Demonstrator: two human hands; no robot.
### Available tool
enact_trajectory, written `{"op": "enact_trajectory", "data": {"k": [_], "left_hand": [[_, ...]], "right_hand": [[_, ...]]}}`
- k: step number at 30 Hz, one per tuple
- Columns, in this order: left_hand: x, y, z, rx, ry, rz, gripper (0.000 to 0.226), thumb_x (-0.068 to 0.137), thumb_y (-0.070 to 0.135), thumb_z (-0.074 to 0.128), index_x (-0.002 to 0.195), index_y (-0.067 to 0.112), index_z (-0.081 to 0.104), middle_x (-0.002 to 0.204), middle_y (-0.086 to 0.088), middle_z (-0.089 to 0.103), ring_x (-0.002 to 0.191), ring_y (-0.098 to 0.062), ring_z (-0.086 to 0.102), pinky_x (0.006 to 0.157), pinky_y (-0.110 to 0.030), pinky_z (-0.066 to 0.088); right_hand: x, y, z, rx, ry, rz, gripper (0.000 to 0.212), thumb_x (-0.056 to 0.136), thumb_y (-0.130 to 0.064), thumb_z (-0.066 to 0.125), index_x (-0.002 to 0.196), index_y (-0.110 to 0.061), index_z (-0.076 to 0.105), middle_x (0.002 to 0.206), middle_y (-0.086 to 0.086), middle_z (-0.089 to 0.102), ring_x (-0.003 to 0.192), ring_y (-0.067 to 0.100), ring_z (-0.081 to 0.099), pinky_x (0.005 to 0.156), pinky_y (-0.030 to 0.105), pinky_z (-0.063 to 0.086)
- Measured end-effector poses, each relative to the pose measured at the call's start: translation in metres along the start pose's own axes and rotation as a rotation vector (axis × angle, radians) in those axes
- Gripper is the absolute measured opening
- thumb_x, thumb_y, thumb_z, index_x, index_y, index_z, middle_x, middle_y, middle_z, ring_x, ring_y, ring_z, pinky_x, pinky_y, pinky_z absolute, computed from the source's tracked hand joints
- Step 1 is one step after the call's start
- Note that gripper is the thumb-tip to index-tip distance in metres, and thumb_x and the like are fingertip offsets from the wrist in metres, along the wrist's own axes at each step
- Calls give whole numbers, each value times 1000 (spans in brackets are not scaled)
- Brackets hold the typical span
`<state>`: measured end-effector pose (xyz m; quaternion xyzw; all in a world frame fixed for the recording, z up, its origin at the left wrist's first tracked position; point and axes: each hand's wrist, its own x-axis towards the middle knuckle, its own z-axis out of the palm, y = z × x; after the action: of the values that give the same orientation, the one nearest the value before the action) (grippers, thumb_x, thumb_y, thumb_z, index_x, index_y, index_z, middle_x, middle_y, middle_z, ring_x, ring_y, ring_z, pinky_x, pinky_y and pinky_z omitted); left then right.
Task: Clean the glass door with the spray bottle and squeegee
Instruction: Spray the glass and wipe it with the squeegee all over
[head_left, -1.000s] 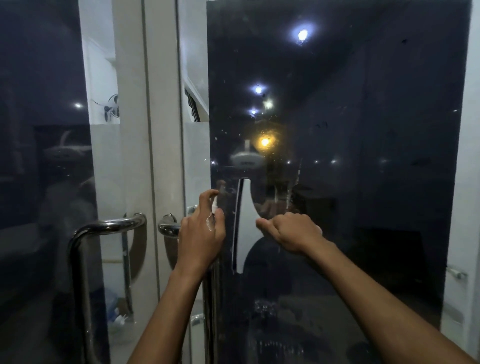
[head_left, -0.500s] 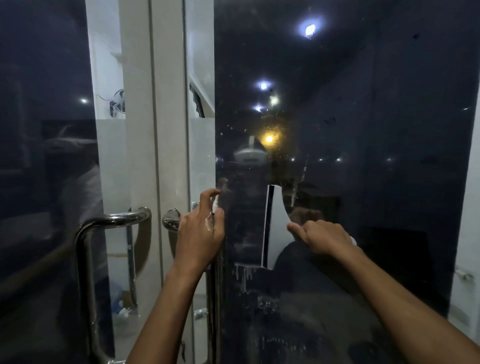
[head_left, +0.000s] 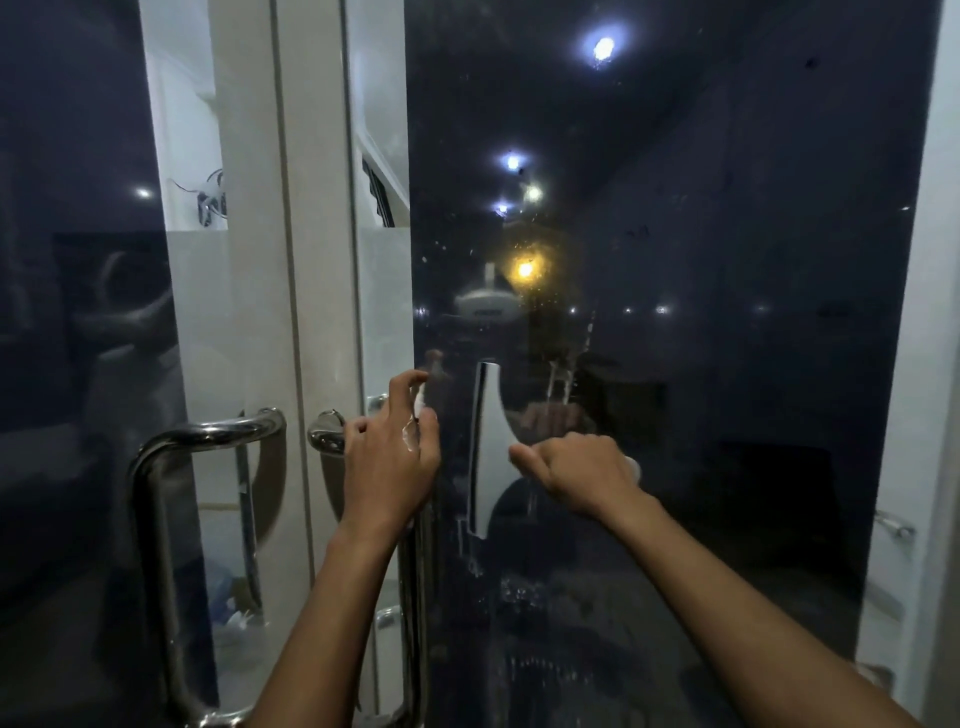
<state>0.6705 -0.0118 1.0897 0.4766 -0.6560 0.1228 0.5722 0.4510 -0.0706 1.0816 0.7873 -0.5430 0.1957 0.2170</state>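
Squeegee (head_left: 485, 447), probably light and stiff, blade upright against wet, slippery glass door (head_left: 727, 364), handle gripped in curled right hand (head_left: 576, 475); left hand (head_left: 389, 462) fingers pinching spray bottle (head_left: 418, 410).

The small white spray bottle (head_left: 418, 415) is almost wholly covered by the left hand (head_left: 387, 470); only slivers show between the fingers. The white squeegee's (head_left: 488, 447) handle is buried in the right hand's (head_left: 576, 475) curled fingers, so its shape cannot be told. The curved chrome door handle (head_left: 171, 499) on the left runs off the bottom edge. Both forearms are cut off there too. Dim shapes behind the dark glass door (head_left: 727, 364) stay unreadable.
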Motion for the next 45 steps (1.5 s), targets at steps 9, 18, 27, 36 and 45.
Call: {"op": "enact_trajectory", "data": {"k": [9, 18, 27, 36, 45], "left_hand": [[-6, -3, 1, -37, 55, -18, 33, 104, 21, 45, 135, 31, 40, 66, 13, 51, 74, 13, 40, 98, -38, 31], [1, 10, 13, -18, 27, 0, 32, 103, 26, 42, 134, 29, 38, 72, 15, 51, 73, -9, 48, 98, -44, 33], [4, 12, 15, -77, 16, 22, 30, 104, 24, 43, 134, 27, 39, 75, 8, 54, 74, -19, 55, 88, -54, 50], [-12, 0, 9, -82, 70, 25, 36, 98, 33, 35, 133, 28, 44, 63, 10, 58, 74, -4, 53, 104, -32, 26], [-17, -3, 10, -96, 62, 22, 35, 98, 37, 35, 132, 32, 44, 86, 12, 67, 93, 10, 40, 112, -31, 19]], "right_hand": [[-15, 47, 17, -41, -68, 252, 73, 99, -69, 14, 114, -24, 70, 112, 13, 70, 100, 33, 66, 77, 41, 41], [-36, 61, -20, 300, 138, 322, 63, 97, -71, 12, 69, -32, 52, 77, 0, 64, 76, 27, 62, 73, 42, 46], [7, 11, 12, 829, 150, 545, 52, 109, -44, 26, 92, -11, 63, 101, 19, 68, 99, 36, 61, 75, 33, 34], [-73, -28, 130, 1094, 100, 837, 59, 105, -52, 24, 87, -16, 66, 97, 12, 74, 97, 32, 68, 91, 46, 53], [-45, -45, 76, 1148, 387, 674, 57, 101, -57, 27, 70, -21, 59, 67, -10, 64, 64, -11, 58, 59, 17, 41]]}}
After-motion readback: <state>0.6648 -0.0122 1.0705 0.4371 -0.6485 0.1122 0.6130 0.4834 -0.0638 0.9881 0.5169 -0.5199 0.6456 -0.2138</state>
